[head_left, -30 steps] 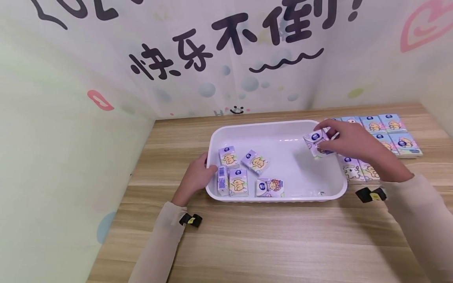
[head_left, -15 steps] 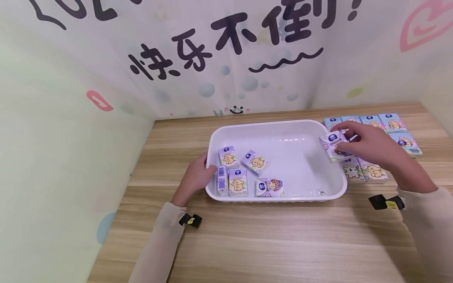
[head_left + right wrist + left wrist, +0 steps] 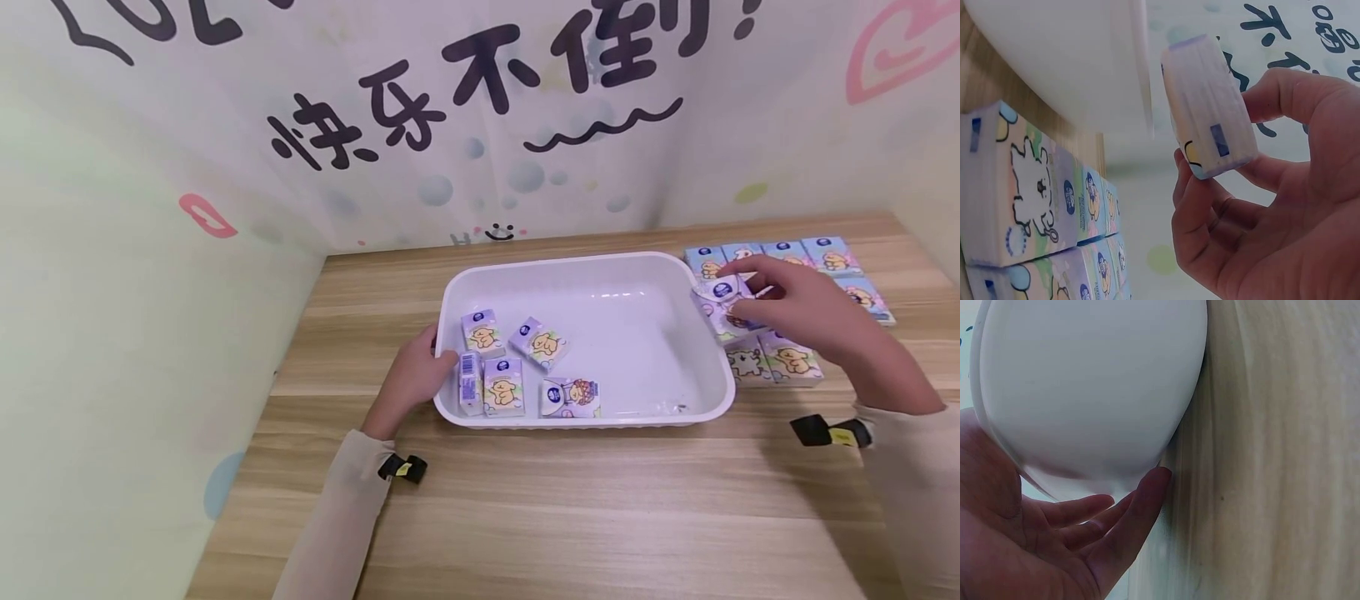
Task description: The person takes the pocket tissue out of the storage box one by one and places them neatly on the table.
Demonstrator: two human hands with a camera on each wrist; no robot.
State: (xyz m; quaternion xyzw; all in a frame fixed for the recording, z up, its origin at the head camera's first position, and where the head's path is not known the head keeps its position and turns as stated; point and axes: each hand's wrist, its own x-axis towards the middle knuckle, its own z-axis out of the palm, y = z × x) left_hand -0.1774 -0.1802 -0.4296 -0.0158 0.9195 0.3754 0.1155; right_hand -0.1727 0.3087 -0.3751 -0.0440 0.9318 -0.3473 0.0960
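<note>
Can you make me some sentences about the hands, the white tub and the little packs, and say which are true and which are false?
1. The right hand holds a purple pack. True.
2. The left hand holds a pack too. False: it grips the side of the white tub.
3. Five packs lie inside the tub. True.
4. All the blue packs are in the tub. False: they lie outside it, on the table.
5. The big writing behind the tub is yellow. False: it is black.
6. The table looks like wood. True.
</note>
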